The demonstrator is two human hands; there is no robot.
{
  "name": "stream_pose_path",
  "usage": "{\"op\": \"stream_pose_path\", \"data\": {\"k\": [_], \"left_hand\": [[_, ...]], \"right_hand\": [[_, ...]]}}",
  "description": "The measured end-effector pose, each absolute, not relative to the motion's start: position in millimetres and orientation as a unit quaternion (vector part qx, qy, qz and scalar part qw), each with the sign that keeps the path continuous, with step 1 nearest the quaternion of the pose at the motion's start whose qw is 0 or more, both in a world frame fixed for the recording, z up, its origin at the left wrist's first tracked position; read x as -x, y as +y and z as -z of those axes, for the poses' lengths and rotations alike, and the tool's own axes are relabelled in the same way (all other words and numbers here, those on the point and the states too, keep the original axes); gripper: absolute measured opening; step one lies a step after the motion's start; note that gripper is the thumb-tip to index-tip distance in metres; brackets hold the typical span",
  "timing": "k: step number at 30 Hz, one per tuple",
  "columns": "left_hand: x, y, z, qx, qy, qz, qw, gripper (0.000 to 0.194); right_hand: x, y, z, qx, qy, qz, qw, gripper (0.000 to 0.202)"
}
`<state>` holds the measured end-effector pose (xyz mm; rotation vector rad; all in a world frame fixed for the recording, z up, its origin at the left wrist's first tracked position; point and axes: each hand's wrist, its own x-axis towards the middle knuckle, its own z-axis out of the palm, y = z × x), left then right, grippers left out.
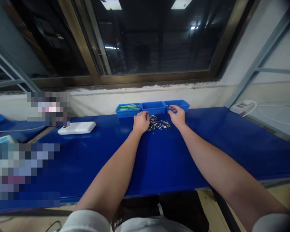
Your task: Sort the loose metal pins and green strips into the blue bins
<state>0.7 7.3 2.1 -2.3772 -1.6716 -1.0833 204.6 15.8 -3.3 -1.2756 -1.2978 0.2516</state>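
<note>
A loose pile of thin metal pins, perhaps nails or rivets (159, 123), lies on the blue tabletop. At the pile's left edge is my left hand (141, 122), its fingers curled down; whatever they hold is hidden. My right hand (177, 116) is raised at the front of the right-hand blue bin (181, 104). Thumb and forefinger are bent toward each other there, seemingly around something small that I cannot make out. Next to that bin stand a middle blue bin (152, 110) and a left blue bin (127, 113) with green and clear material inside.
A white power strip or similar long box (78, 128) lies to the left. Another white strip with a cable (243, 106) is at the far right by a grey metal frame (263, 53). The wall and window (157, 42) rise behind the bins. Blurred patches cover the left side.
</note>
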Motion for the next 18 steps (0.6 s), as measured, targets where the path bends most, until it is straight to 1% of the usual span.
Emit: {"op": "stream_pose_path", "data": {"k": [2, 4, 8, 11, 13, 14, 16, 18], "left_hand": [[-1.2, 7.1, -2.6, 0.768, -0.541, 0.341, 0.020, 0.026], [-2.9, 5.3, -3.8, 0.772, -0.541, 0.333, 0.021, 0.026], [-5.4, 0.8, -3.5, 0.776, -0.541, 0.322, 0.021, 0.026], [-5.1, 1.7, -2.8, 0.769, -0.540, 0.341, 0.015, 0.025], [-4.2, 2.6, -10.1, 0.755, -0.528, 0.388, 0.012, 0.022], [-3.4, 1.5, -18.1, 0.740, -0.515, 0.432, 0.015, 0.021], [-0.1, -7.8, -43.9, 0.688, -0.481, 0.543, 0.015, 0.018], [6.6, -30.4, -78.4, 0.604, -0.440, 0.664, 0.004, 0.016]], "right_hand": [[-205.3, 15.3, 2.9, 0.608, -0.559, -0.039, 0.562, 0.044], [-204.0, 14.3, 2.0, 0.646, -0.564, -0.005, 0.514, 0.051], [-200.4, 14.1, 4.3, 0.680, -0.595, -0.005, 0.429, 0.064], [-197.8, 14.7, 7.7, 0.685, -0.613, -0.018, 0.394, 0.071], [-195.5, 12.4, 3.4, 0.678, -0.615, -0.010, 0.401, 0.068], [-194.6, 9.5, -2.8, 0.670, -0.615, 0.000, 0.416, 0.064], [-194.4, -0.8, -24.9, 0.643, -0.607, 0.029, 0.467, 0.053], [-198.8, -16.9, -56.8, 0.591, -0.610, 0.047, 0.526, 0.047]]}}
